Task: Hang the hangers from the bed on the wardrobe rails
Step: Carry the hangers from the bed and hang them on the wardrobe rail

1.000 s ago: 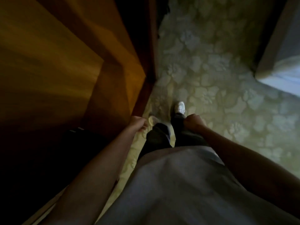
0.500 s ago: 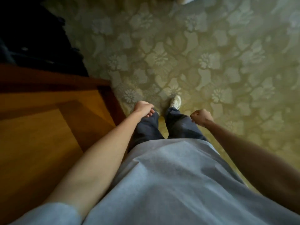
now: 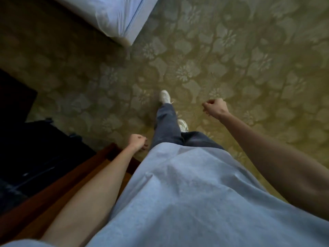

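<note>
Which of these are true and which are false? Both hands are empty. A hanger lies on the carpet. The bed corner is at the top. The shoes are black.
1. Both hands are empty. True: the left hand and right hand are curled and hold nothing.
2. A hanger lies on the carpet. False: no hanger shows on the flowered carpet.
3. The bed corner is at the top. True: the white bed shows at the upper left.
4. The shoes are black. False: the front shoe is white.
</note>
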{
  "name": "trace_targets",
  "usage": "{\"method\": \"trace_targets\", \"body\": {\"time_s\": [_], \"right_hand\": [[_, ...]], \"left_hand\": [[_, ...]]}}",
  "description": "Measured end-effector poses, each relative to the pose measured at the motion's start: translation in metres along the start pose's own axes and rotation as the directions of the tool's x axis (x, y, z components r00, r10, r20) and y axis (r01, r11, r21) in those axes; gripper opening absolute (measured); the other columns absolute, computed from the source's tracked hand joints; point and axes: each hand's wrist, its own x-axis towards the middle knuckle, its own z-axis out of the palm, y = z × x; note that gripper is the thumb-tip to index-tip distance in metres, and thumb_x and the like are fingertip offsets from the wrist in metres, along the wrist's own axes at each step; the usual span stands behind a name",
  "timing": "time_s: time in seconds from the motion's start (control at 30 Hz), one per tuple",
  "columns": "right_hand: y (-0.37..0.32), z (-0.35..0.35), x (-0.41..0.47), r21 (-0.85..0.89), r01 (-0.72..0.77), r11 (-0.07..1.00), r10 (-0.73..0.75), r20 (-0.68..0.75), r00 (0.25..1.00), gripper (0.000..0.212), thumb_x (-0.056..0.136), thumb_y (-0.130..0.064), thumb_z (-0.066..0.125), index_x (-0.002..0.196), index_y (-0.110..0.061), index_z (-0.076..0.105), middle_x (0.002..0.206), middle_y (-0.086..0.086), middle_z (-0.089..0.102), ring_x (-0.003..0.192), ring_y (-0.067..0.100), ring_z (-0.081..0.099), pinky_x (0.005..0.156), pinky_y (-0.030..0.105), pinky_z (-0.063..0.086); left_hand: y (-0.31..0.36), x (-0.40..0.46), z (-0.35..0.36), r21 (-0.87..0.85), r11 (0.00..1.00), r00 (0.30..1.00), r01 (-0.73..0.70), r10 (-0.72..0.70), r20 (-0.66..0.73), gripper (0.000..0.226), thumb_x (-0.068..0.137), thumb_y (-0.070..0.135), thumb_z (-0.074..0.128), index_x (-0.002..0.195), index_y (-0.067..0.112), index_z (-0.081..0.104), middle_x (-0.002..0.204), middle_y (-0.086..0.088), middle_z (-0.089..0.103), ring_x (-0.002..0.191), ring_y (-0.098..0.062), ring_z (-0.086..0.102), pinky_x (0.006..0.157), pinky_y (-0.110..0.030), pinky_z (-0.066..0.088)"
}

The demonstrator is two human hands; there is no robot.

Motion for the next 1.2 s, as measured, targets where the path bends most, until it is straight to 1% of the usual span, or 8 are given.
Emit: {"method": "trace_targets", "body": {"time_s": [0.13, 0.27, 0.37, 0.6, 0.8, 0.9, 1.07, 1.2], "right_hand": [[-0.085, -0.035, 0.049, 0.087, 0.104, 0.991, -0.1, -0.059, 0.993, 0.023, 0.094, -0.019, 0.058, 0.103, -0.008, 0.076, 0.089, 0.007, 0.076, 0.081, 0.017, 0.07, 0.077, 0.035, 0.059], [-0.15, -0.075, 0.105, 0.091, 0.102, 0.991, -0.094, -0.091, 0.991, 0.022, 0.095, -0.022, 0.059, 0.102, -0.01, 0.076, 0.087, 0.007, 0.076, 0.073, 0.012, 0.067, 0.075, 0.033, 0.058], [-0.172, -0.111, 0.136, 0.041, 0.016, 0.999, -0.013, -0.066, 0.998, 0.024, 0.095, -0.022, 0.06, 0.101, -0.007, 0.076, 0.089, 0.008, 0.076, 0.074, 0.014, 0.067, 0.077, 0.035, 0.058], [-0.184, -0.198, 0.175, 0.025, -0.217, 0.976, 0.218, -0.063, 0.974, 0.023, 0.093, -0.021, 0.061, 0.086, -0.005, 0.076, 0.082, 0.013, 0.076, 0.074, 0.025, 0.069, 0.076, 0.039, 0.059], [-0.186, -0.28, 0.212, 0.307, -0.398, 0.864, 0.44, -0.079, 0.895, 0.016, 0.094, -0.016, 0.063, 0.102, -0.004, 0.071, 0.081, 0.01, 0.073, 0.075, 0.024, 0.067, 0.079, 0.042, 0.06], [-0.194, -0.323, 0.242, 0.378, -0.438, 0.816, 0.494, -0.061, 0.867, 0.016, 0.097, -0.012, 0.061, 0.105, -0.002, 0.069, 0.087, 0.016, 0.071, 0.077, 0.027, 0.064, 0.081, 0.045, 0.059], [-0.232, -0.408, 0.308, 0.303, -0.484, 0.821, 0.518, -0.036, 0.855, 0.023, 0.094, -0.011, 0.061, 0.075, -0.002, 0.069, 0.063, 0.009, 0.063, 0.054, 0.02, 0.053, 0.05, 0.028, 0.045], [-0.301, -0.48, 0.378, 0.207, -0.406, 0.89, 0.419, -0.02, 0.908, 0.025, 0.093, -0.013, 0.059, 0.079, 0.002, 0.073, 0.078, 0.016, 0.071, 0.068, 0.028, 0.063, 0.071, 0.039, 0.057]], "left_hand": [[0.026, 0.013, -0.021, 0.056, 0.997, 0.998, 0.055, -0.057, 0.024, 0.018, 0.102, 0.005, 0.052, 0.094, -0.001, 0.068, 0.064, -0.007, 0.059, 0.022, 0.0, 0.046, 0.028, -0.013, 0.036], [0.097, 0.036, -0.047, 0.098, 0.992, 0.995, 0.082, -0.087, 0.039, 0.044, 0.099, 0.001, 0.05, 0.056, 0.009, 0.049, 0.029, 0.007, 0.044, 0.021, -0.002, 0.039, 0.027, -0.013, 0.028], [0.178, 0.058, -0.066, 0.129, 0.991, 0.997, 0.026, -0.035, 0.067, 0.047, 0.098, 0.0, 0.051, 0.051, 0.01, 0.049, 0.037, 0.004, 0.048, 0.03, -0.005, 0.044, 0.028, -0.013, 0.03], [0.442, 0.1, -0.087, 0.047, 0.974, 0.97, -0.22, 0.213, 0.119, 0.017, 0.099, 0.01, 0.058, 0.095, 0.0, 0.072, 0.079, -0.012, 0.069, 0.055, -0.015, 0.057, 0.051, -0.025, 0.046], [0.673, 0.104, -0.075, 0.084, 0.91, 0.903, -0.406, 0.385, 0.19, 0.017, 0.098, 0.014, 0.06, 0.099, 0.004, 0.073, 0.073, -0.004, 0.07, 0.053, -0.01, 0.06, 0.043, -0.018, 0.047], [0.767, 0.107, -0.063, 0.137, 0.885, 0.885, -0.446, 0.412, 0.219, 0.017, 0.1, 0.017, 0.058, 0.101, 0.007, 0.073, 0.081, -0.004, 0.073, 0.058, -0.011, 0.062, 0.05, -0.02, 0.05], [0.878, 0.11, -0.057, 0.191, 0.887, 0.9, -0.421, 0.382, 0.208, 0.021, 0.101, 0.016, 0.056, 0.106, 0.003, 0.072, 0.086, -0.008, 0.072, 0.056, -0.01, 0.059, 0.041, -0.015, 0.047], [0.929, 0.112, -0.072, 0.259, 0.901, 0.934, -0.349, 0.31, 0.178, 0.022, 0.101, 0.013, 0.056, 0.106, 0.0, 0.073, 0.089, -0.012, 0.072, 0.057, -0.014, 0.059, 0.046, -0.019, 0.047]]}}
